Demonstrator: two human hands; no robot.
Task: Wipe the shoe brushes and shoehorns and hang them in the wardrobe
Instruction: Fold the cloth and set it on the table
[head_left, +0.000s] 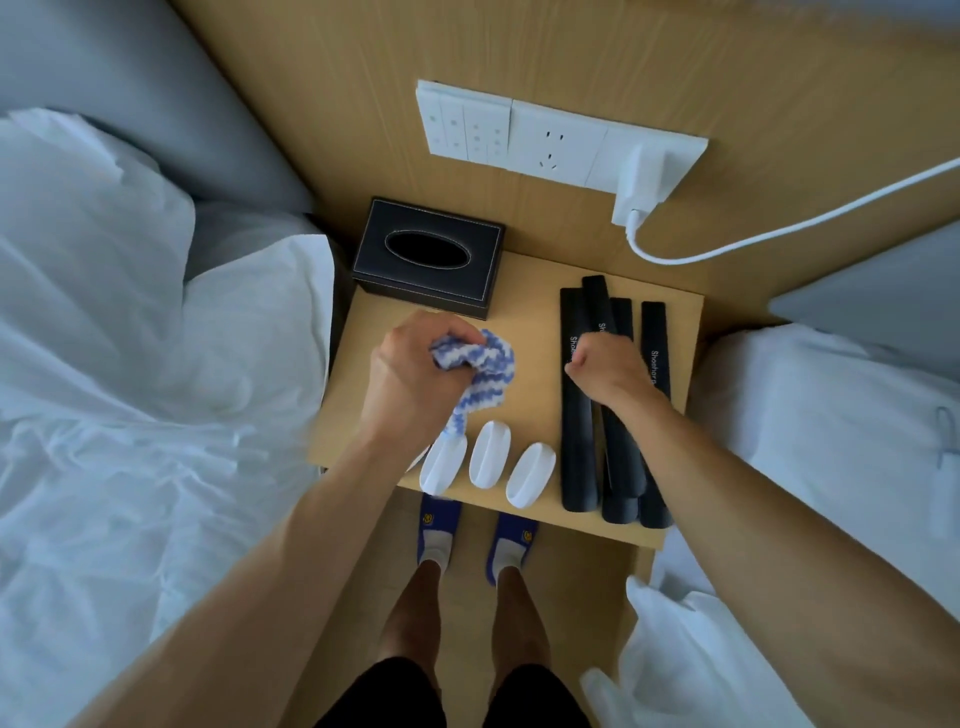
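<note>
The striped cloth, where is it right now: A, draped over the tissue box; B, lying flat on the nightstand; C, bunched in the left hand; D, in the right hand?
C: the left hand grips the bunched blue-and-white cloth above the nightstand, while the right hand is on the shoehorns.

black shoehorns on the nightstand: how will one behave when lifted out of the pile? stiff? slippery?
Likely stiff: each black shoehorn lies long and straight, with no sag where they overlap. Probably light, being thin and flat. The glossy surface suggests some slip, and since they overlap, lifting the one under the right hand may drag its neighbours along.
</note>
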